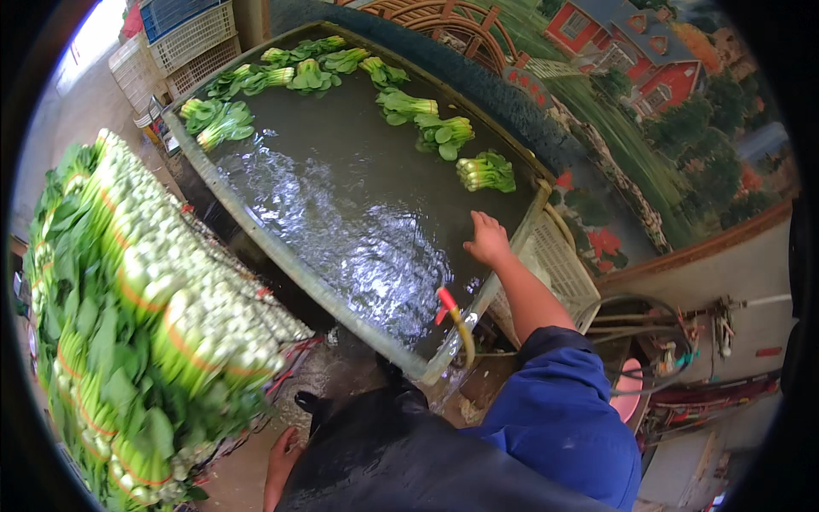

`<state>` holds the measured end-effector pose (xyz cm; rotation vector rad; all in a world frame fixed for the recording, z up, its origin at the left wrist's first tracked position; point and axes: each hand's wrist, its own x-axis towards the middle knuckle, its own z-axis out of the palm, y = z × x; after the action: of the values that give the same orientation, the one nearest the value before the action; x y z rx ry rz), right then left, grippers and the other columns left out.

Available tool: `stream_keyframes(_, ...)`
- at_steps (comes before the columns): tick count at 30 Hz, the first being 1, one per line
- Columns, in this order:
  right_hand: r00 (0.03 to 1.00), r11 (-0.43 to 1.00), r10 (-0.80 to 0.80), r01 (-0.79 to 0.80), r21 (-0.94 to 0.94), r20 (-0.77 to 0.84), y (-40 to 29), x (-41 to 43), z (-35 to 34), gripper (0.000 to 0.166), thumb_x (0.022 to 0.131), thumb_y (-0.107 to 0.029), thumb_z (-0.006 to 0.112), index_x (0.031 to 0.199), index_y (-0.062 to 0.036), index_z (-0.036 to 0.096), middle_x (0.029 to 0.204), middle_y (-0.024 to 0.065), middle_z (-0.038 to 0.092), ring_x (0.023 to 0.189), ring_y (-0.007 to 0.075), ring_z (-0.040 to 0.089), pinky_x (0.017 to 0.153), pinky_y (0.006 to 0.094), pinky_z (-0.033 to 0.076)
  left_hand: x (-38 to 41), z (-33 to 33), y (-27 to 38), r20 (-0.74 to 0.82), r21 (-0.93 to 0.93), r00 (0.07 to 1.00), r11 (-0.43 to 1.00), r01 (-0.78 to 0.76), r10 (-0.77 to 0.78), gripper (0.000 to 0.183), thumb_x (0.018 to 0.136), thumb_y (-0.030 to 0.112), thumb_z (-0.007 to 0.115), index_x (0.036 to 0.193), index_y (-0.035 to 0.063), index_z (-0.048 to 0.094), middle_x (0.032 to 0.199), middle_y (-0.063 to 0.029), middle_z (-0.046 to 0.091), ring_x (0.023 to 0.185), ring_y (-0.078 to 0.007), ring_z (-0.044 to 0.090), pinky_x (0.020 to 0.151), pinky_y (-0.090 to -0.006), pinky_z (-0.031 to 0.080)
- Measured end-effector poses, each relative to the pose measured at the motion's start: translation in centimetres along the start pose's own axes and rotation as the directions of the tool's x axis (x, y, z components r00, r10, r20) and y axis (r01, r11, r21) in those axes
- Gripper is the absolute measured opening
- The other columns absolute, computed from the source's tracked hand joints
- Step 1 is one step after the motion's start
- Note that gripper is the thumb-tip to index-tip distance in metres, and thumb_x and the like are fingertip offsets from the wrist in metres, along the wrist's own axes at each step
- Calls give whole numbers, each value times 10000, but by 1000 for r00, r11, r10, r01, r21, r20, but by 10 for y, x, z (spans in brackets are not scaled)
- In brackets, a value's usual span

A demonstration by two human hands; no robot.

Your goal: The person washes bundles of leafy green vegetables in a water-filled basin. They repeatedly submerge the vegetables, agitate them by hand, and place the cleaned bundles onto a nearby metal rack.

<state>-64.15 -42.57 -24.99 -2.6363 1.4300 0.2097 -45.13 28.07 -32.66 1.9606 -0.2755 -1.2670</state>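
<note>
My right hand (489, 240) is over the near right side of a water-filled tank (281, 281), fingers apart and holding nothing. Bunches of leafy greens with pale stems float along the tank's far and side edges; the nearest bunch (486, 171) lies just beyond my right hand. A valve with a red handle (446, 301) on a yellow hose is at the tank's near corner, where the water ripples. Low beside my black apron hangs my left hand (285, 457), partly hidden, with nothing seen in it. To its left rises a large stack of banded greens (128, 333).
A white plastic crate (563, 269) stands against the tank's right end. Stacked baskets (195, 41) are beyond the far left corner. Hoses and pipes (665, 345) and a pink basin (627, 390) are at the right. The floor (240, 486) looks wet.
</note>
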Motion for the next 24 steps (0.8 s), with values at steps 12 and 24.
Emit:
stream_keyframes(12,941,819,-337,310,-484,33,105,247,68,562,1031,-278,568,1550,-104,442,1529,135,503,1492,347,397,1216,704,192,60,137,256,-58,232,961,940,-249,269,539,912,-8,709,1436,11,588,1295,-126,711,1178,-217,677,1051,-367,512)
stream_keyframes(24,647,554,-758,707,439,-85,13,218,20,613,798,-360,856,1321,-86,695,1350,177,681,1251,375,639,1093,468,496,322,280,398,124,-429,990,895,117,-70,981,978,204,759,1700,240,95,1563,-141,484,1332,-282,552,1010,-475,510)
